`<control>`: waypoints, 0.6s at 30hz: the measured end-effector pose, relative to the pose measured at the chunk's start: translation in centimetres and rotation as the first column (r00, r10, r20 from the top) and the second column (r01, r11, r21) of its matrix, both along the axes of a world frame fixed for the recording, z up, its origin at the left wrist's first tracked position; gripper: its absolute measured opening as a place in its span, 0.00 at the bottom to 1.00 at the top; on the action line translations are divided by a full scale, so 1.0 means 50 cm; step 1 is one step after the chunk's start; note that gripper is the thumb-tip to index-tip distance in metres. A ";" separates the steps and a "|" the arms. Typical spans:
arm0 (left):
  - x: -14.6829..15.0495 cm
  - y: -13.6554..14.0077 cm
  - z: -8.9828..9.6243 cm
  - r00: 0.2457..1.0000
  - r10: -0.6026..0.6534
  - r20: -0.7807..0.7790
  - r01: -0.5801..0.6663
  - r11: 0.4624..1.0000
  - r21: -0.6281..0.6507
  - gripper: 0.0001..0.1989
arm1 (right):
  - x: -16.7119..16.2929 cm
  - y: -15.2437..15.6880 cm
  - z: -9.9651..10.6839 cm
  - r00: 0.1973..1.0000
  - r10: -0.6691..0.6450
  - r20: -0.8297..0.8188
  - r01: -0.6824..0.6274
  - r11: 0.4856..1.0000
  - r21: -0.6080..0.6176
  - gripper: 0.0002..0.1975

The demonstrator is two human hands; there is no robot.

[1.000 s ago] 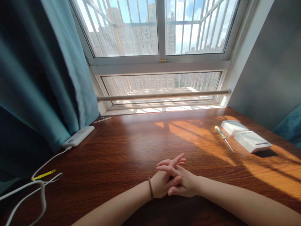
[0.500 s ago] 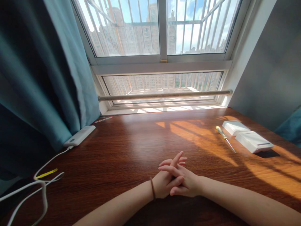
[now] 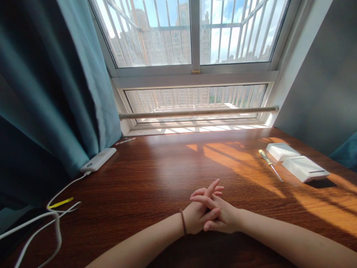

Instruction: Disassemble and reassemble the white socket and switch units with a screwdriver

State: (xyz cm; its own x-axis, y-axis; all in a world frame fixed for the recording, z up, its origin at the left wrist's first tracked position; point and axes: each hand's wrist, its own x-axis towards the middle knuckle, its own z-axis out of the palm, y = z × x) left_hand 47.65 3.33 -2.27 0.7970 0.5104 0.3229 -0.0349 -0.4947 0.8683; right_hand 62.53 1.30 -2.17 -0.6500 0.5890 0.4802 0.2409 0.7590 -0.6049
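My left hand [image 3: 195, 219], with a brown band [image 3: 183, 222] around its wrist, rests on the brown wooden table [image 3: 156, 186]. Its fingers are interlaced with those of my right hand [image 3: 227, 215]. Both sets of fingers are loosely stretched out and crossed over one another, and no object shows in either hand. Away to the right, a screwdriver [image 3: 269, 163] with a pale yellow handle lies beside two white boxes [image 3: 283, 151], [image 3: 305, 168].
At the left, a white power strip or adapter-like block [image 3: 99, 160] lies against the blue curtain [image 3: 92, 93]. White cable [image 3: 58, 234] loops nearby with a yellow tie [image 3: 61, 203]. A barred window [image 3: 156, 44] and a horizontal rail [image 3: 198, 112] stand behind the table.
The whole view has shifted slightly, so things appear a little farther right. My hands stay interlaced in the same pose, and nothing on the table has moved.
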 end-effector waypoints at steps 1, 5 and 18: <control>0.000 0.000 0.001 1.000 -0.004 0.003 0.004 1.000 -0.001 0.35 | 0.000 0.000 0.000 1.000 0.000 0.003 0.000 1.000 0.003 0.34; 0.002 0.001 -0.002 1.000 -0.007 0.025 0.006 1.000 0.021 0.38 | 0.000 0.000 0.000 1.000 -0.012 0.015 0.011 1.000 0.015 0.36; 0.008 0.004 -0.015 1.000 0.003 0.031 -0.004 1.000 0.030 0.41 | 0.004 0.005 -0.017 1.000 0.003 0.021 -0.003 1.000 0.009 0.45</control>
